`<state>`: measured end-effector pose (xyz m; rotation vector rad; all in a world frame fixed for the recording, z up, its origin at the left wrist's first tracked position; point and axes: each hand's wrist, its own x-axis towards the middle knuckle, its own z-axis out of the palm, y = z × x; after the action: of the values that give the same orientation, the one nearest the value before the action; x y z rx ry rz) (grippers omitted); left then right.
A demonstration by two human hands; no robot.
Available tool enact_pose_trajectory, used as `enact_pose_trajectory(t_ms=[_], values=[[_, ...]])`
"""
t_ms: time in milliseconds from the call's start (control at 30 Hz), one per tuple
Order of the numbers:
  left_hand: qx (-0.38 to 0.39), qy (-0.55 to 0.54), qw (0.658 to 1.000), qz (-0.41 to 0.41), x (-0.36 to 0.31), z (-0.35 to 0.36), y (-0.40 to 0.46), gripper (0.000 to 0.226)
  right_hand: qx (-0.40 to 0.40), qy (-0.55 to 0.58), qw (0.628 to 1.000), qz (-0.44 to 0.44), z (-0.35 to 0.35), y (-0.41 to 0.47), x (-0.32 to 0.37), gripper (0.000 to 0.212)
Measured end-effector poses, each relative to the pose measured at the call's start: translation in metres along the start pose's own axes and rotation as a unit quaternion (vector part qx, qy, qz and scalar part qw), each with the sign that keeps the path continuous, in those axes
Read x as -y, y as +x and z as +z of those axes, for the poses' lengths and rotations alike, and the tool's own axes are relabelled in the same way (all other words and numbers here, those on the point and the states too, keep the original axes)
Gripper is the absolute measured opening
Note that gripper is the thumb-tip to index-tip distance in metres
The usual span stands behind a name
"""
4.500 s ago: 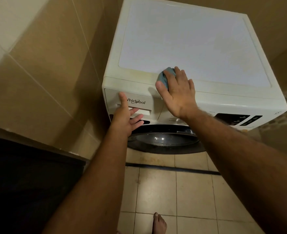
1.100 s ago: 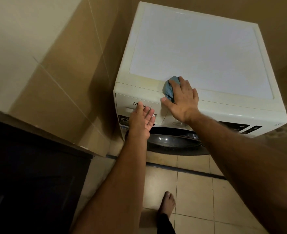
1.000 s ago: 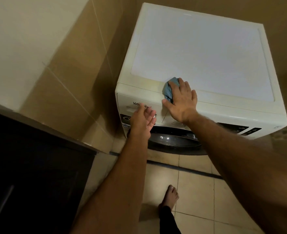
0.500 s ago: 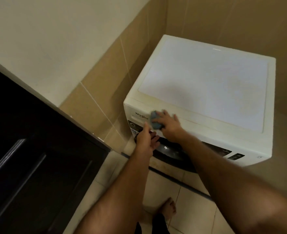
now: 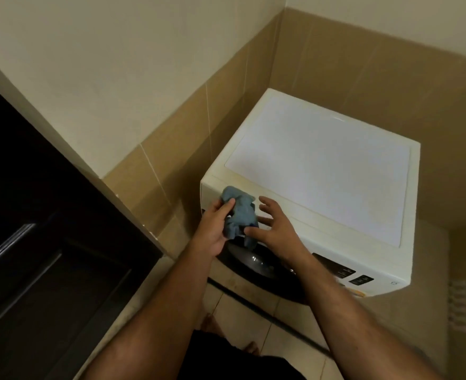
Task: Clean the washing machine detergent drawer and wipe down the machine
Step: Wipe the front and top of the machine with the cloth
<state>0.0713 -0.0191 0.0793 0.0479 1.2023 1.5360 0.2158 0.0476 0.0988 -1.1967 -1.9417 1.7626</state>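
Two hands: both in front of the white washing machine (image 5: 319, 171).
Left hand (image 5: 212, 229): holds the blue cloth (image 5: 240, 212), thumb curled over it.
Right hand (image 5: 274, 227): fingers spread wide; thumb maybe touches the cloth.
Cloth: bunched up by the machine's front top corner.
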Motion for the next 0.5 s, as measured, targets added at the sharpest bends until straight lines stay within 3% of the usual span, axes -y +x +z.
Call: enact_pose_trajectory(t_ms=[67, 167, 367, 500], values=[[0.022, 0.018, 0.999, 0.021, -0.011, -0.002, 0.005, 0.03, -0.028, 0.008, 0.999, 0.029, -0.004, 0.002, 0.007, 0.071], [0.047, 0.025, 0.998, 0.033, -0.025, -0.003, 0.005, 0.037, 0.0, 0.08, 0.996, 0.039, -0.007, 0.008, 0.018, 0.055], [0.009, 0.079, 0.996, 0.042, -0.036, -0.015, 0.004, 0.03, -0.001, 0.136, 0.99, 0.023, -0.002, 0.023, 0.039, 0.028], [-0.026, 0.037, 0.998, 0.044, -0.039, -0.015, 0.003, 0.03, 0.076, 0.206, 0.975, 0.035, -0.013, 0.033, 0.052, 0.02]])
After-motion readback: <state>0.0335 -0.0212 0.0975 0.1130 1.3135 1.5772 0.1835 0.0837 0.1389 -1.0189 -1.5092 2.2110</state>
